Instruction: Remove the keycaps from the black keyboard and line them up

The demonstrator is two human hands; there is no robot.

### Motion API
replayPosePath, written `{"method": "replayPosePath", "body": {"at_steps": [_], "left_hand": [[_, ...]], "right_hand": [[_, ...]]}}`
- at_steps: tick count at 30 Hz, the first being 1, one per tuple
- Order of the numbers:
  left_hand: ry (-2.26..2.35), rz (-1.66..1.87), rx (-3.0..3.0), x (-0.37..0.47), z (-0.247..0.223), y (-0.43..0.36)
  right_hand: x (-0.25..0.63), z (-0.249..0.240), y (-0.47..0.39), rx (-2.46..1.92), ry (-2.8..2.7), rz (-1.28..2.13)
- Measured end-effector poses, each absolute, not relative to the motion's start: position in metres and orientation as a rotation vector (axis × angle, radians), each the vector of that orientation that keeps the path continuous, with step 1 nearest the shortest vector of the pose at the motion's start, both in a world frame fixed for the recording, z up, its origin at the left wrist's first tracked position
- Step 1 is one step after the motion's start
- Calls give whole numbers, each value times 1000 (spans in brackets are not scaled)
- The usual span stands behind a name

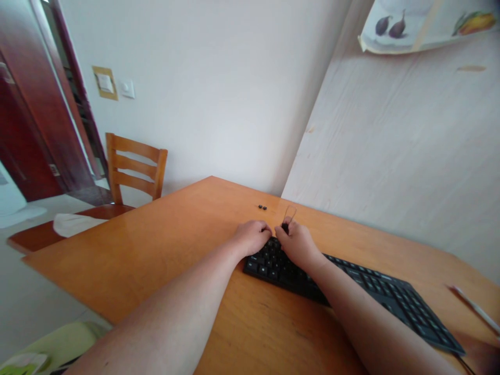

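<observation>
A black keyboard (273, 265) lies at an angle on the wooden table, partly covered by my hands and right forearm. My left hand (253, 237) rests at its far left corner with fingers curled together. A small dark bit shows at those fingertips; I cannot tell whether it is a keycap or the keyboard's edge. Just to the right, my right hand (299, 242) is closed on a wire keycap puller (290, 212), its thin loop pointing up and away above the keys. Two small black keycaps (262, 208) lie on the table beyond my hands.
The wooden table (156, 255) reaches back to the white wall. A pen-like stick (474, 307) lies at the right, and a cable leaves the keyboard's near right corner. A wooden chair (136, 169) stands at the left, with a white cloth or paper (78, 225) on its seat.
</observation>
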State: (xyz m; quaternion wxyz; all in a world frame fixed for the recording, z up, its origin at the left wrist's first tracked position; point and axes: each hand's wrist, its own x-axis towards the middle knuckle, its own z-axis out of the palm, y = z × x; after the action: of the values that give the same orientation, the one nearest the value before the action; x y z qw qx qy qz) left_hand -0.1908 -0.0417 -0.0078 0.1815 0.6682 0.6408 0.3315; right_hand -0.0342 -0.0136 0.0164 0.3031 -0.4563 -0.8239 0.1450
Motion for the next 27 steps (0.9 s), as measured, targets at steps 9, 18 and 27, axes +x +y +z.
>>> {"method": "replayPosePath", "body": {"at_steps": [9, 18, 27], "left_hand": [[1850, 893, 1929, -192, -10, -40], [1827, 885, 1924, -192, -7, -42], [1801, 890, 1945, -193, -9, -40]], "right_hand": [[-39, 20, -23, -1133, -2335, 215], [-28, 15, -7, -1270, -2077, 614], [-25, 11, -7, -1273, -1777, 955]]}}
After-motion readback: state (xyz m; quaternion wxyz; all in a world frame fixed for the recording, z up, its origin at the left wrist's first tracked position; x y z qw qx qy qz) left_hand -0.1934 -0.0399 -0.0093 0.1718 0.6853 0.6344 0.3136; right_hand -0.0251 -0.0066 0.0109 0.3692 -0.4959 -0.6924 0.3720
